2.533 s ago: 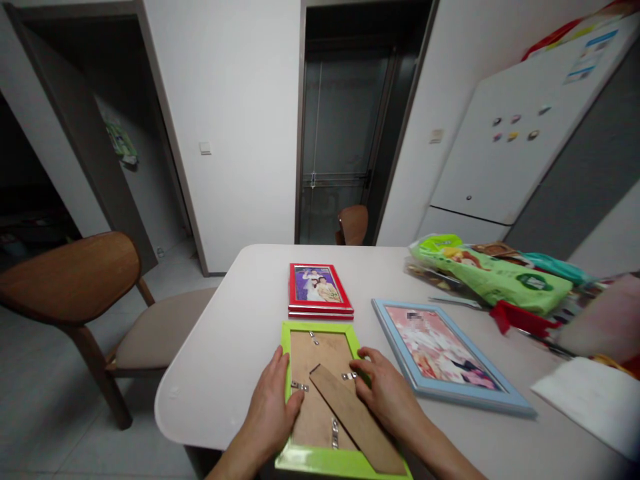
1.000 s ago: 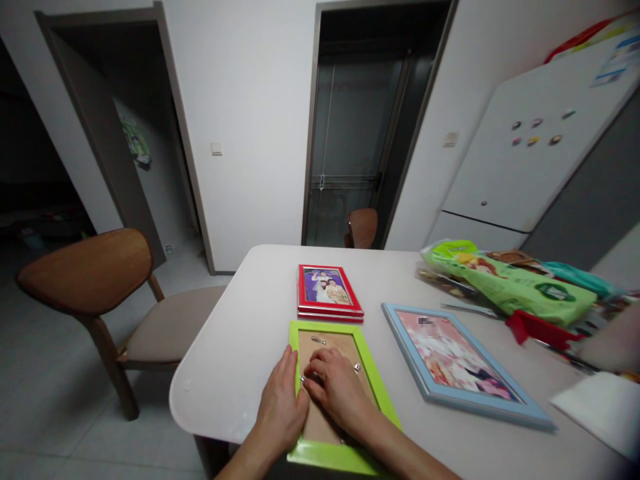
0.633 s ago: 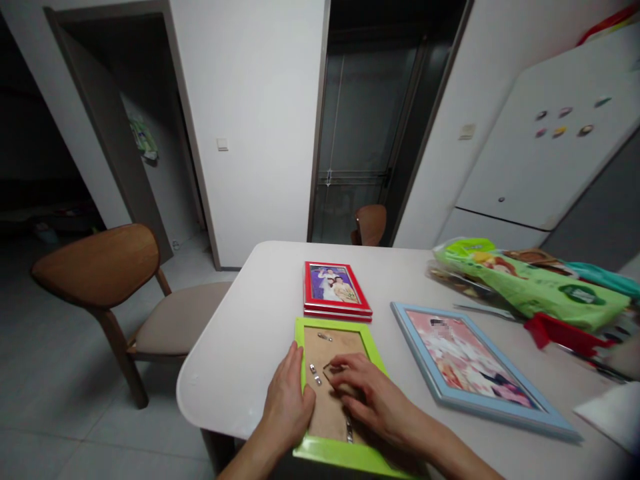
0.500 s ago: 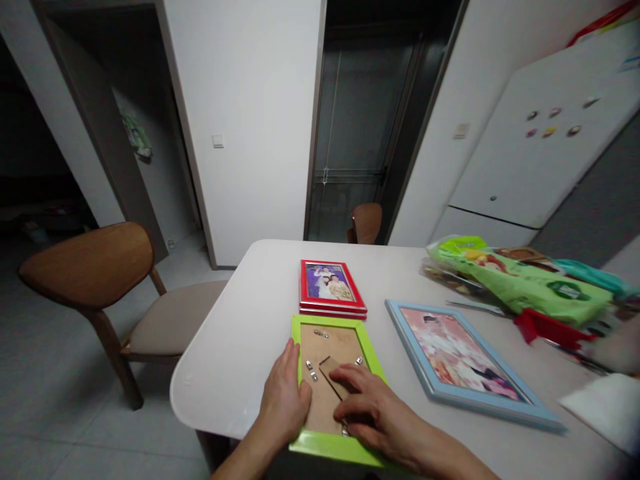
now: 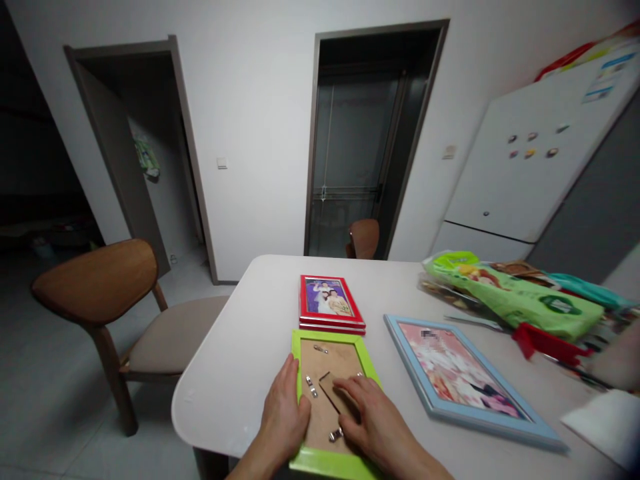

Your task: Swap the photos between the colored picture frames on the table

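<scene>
A green photo frame lies face down on the white table, its brown backing board up. Metal turn clips sit round the board's edge, with one clip at the left and another at the far end. My left hand grips the frame's left side, thumb over the board. Bent and spread, the fingers of my right hand rest on the board near its cut-out stand flap. The right thumb is beside the near clip; a right-side clip is mostly hidden.
Red photo frames are stacked just beyond the green one. To the right lies a light-blue photo frame. A green plastic bag, a red object and white paper occupy the right side. A wooden chair stands left.
The camera view has tilted upward, so the table sits lower. My right hand's fingers have shifted on the board, and the near clip shows more clearly. My left hand stays on the frame.
</scene>
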The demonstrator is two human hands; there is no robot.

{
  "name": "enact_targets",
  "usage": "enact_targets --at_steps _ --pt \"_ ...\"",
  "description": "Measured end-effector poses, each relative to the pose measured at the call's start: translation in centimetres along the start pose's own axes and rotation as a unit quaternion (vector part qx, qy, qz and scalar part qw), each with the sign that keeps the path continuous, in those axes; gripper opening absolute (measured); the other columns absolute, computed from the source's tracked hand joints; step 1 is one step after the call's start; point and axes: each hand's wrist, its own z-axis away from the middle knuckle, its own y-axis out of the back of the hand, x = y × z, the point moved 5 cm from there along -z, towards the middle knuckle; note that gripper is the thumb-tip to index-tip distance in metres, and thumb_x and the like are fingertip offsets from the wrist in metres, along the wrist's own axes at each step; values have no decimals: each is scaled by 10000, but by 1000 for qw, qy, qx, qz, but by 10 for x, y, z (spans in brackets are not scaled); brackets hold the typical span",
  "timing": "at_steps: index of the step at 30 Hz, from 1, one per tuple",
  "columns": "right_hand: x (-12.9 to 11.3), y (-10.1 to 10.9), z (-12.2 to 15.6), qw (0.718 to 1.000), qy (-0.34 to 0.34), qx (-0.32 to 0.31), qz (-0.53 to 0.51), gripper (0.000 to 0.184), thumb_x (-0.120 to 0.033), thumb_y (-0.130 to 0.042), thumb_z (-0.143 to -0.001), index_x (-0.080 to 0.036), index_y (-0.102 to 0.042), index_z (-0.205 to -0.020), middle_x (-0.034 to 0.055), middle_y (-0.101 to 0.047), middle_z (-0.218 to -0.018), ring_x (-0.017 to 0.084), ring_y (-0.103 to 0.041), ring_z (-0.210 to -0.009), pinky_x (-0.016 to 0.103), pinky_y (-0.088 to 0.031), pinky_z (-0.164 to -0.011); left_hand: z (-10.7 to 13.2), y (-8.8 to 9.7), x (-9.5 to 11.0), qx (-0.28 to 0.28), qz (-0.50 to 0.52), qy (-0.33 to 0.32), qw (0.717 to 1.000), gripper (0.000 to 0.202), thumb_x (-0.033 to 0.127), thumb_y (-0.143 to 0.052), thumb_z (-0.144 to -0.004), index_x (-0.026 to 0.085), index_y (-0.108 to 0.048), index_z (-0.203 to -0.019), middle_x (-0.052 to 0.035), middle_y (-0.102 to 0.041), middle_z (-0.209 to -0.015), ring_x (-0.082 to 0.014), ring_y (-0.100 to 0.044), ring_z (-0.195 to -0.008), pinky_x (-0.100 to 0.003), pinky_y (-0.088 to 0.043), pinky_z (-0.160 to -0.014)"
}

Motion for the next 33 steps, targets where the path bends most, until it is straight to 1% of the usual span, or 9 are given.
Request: enact_targets --at_steps 4,8,11,15,20,23,27,31,33 --pt "-4 10 -2 1000 -5 16 1 406 -163 -463 -588 -159 -567 -980 84 -574 -945 211 -484 -921 304 -356 -822 -4 6 1 13 95 34 995 489 258 -450 -723 59 -429 -1169 -148 -349 -1298 -211 -306 -1193 -321 -210 -995" --pt "-11 24 -4 999 6 39 9 364 -170 -460 -598 -170 -574 -943 77 -576 -923 208 -485 -891 310 -364 -803 -8 13 8 74 272 77 956 303 299 -564 -653 120 -574 -898 -149 -435 -1221 -254 -362 -1145 -352 -234 -966" --pt "-24 29 -4 998 23 53 2 352 -179 -480 -604 -175 -569 -945 76 -571 -931 207 -483 -892 316 -367 -804 -12 11 15 60 355 89 929 272 309 -549 -662 144 -533 -878 -101 -611 -946 -224 -560 -891 -334 -407 -797" --pt "-30 32 -5 996 41 61 -40 322 -264 -466 -685 -190 -543 -989 70 -565 -983 188 -498 -909 297 -379 -809 -13 16 11 22 406 115 906 303 384 -494 -682 140 -503 -861 -48 -648 -731 -181 -607 -621 -278 -463 -579" --pt "24 33 -7 993 -76 86 21 458 -371 -397 -737 -112 -469 -1107 129 -566 -989 210 -545 -837 315 -404 -745 -8 60 -36 25 391 163 906 314 441 -533 -632 154 -530 -760 4 -625 -611 -160 -576 -525 -236 -424 -489" --pt "53 25 -7 987 -125 64 78 505 -286 -432 -691 -63 -433 -1144 157 -583 -962 238 -554 -845 326 -390 -750 -2 84 -67 23 349 188 918 301 442 -550 -606 156 -536 -697 15 -606 -551 -162 -567 -506 -231 -412 -472" --pt "61 22 -11 988 -131 51 58 526 -172 -414 -636 -58 -412 -1150 136 -621 -883 218 -575 -778 289 -391 -688 2 96 -88 30 270 206 940 310 457 -515 -613 158 -544 -687 7 -608 -546 -181 -576 -506 -242 -413 -467" --pt "64 28 -9 967 -207 53 -139 576 -210 -414 -630 -67 -351 -1184 58 -622 -671 182 -578 -595 262 -401 -558 -2 107 -88 73 174 189 964 312 388 -523 -618 150 -558 -816 -11 -624 -625 -220 -602 -655 -276 -434 -575" --pt "60 28 -3 909 -247 24 -336 630 -234 -392 -644 -118 -244 -1245 32 -622 -675 170 -582 -545 261 -416 -513 -4 114 -83 101 129 170 972 376 325 -533 -615 134 -532 -940 -36 -627 -725 -246 -584 -800 -319 -421 -696"
